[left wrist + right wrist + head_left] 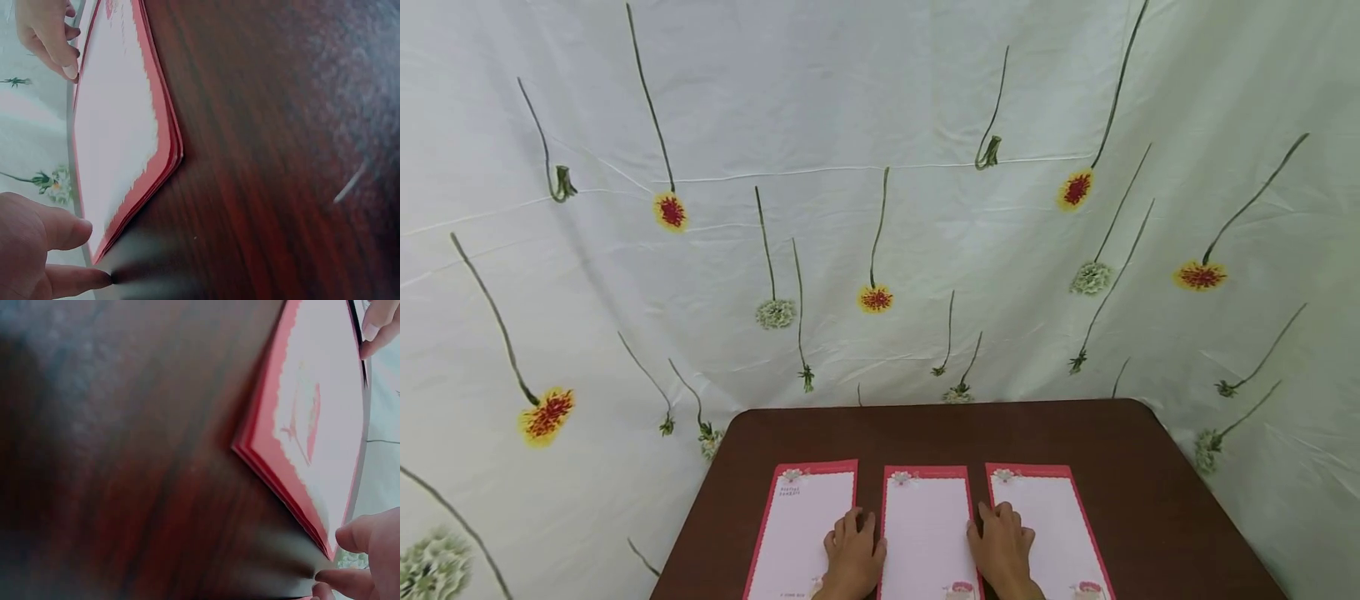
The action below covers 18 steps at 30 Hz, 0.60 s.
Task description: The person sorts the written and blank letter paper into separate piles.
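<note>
Three white notepads with red borders lie side by side: a left notepad (pixel 801 525), a middle notepad (pixel 925 533) and a right notepad (pixel 1045 533). My left hand (pixel 852 557) rests between the left and middle ones, thumb at the middle notepad's left edge, fingers over the left notepad's inner edge. On the other side my right hand (pixel 1002 550) mirrors it, thumb at the middle notepad's right edge, fingers near the right notepad. Both hands have relaxed, spread fingers. In the left wrist view, thumb and finger sit around the notepad's corner, with stacked layers showing at its edge.
The notepads lie on a dark brown table (pixel 925 429) with rounded far corners. Behind it hangs a pale cloth (pixel 820 100) printed with upside-down flowers, covering the back and both sides. Dark tabletop extends beyond the notepads at the back and right.
</note>
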Available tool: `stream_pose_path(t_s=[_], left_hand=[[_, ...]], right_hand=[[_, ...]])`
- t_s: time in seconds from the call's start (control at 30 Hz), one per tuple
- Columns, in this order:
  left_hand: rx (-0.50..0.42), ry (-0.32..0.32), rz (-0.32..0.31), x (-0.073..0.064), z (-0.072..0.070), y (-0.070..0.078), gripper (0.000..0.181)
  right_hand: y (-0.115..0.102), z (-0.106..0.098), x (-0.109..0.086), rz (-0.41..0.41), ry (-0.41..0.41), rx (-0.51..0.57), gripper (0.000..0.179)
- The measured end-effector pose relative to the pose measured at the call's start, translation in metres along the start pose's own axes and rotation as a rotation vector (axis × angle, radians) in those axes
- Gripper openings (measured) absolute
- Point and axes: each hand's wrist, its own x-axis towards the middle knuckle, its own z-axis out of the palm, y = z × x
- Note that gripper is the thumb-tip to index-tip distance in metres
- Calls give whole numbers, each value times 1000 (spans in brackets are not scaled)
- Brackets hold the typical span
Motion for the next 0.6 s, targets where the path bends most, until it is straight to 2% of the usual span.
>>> stream_pose_path(t_s=[0.3, 0.6], left_hand=[[16, 40, 34, -2, 5, 2, 44], [5, 39, 9, -2, 10, 8, 43]], right_hand=[[-4, 1, -4, -1, -13, -13, 49], [-5, 6, -6, -8, 14, 7, 48]])
